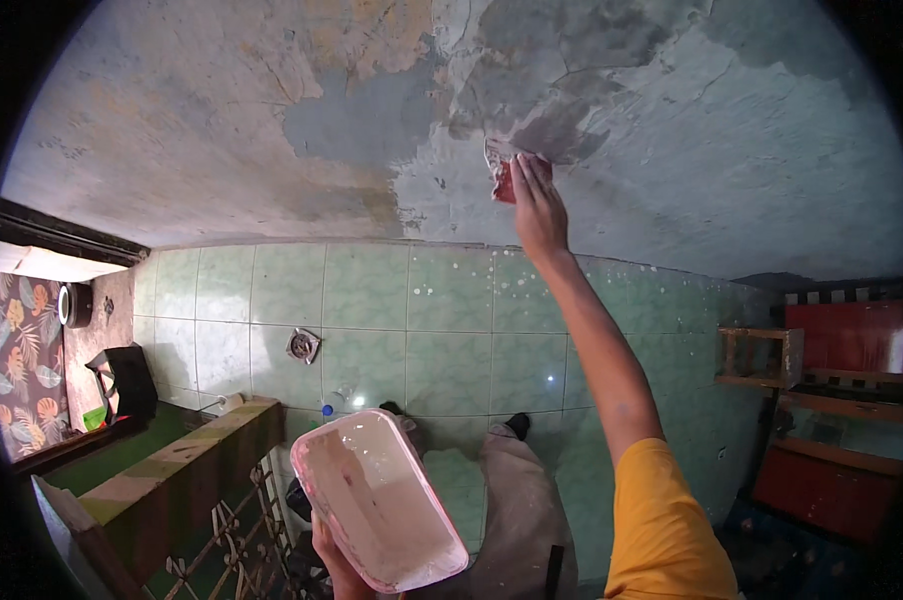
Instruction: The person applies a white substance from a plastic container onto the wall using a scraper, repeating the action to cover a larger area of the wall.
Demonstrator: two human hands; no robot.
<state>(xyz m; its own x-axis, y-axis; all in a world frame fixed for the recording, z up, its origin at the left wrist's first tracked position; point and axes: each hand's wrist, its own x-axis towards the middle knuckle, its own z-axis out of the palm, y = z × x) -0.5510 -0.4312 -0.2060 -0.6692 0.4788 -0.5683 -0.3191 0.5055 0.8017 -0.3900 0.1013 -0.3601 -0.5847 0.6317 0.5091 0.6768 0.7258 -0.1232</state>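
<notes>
My right hand (539, 205) reaches up to the patchy grey wall (692, 170), its fingers pressed along a flat red putty spreader (504, 182). Whitish paste coats the spreader's left and upper edges, which lie against the wall. A darker, wet-looking smear (562, 135) shows just above it. Low in the view, my left hand (334, 555) grips the side of a pink rectangular tub (380, 500). Pale paste lines the tub's inside walls and bottom. The tub hangs tilted in front of my legs, and most of my left fingers are hidden behind it.
Green floor tiles (364, 290) carry white splashes near the wall. A metal drain cover (303, 346) and a bottle with a blue cap (328, 410) are on the left. A ledge with a metal grille (237, 545) stands lower left. Wooden furniture (792, 355) is on the right.
</notes>
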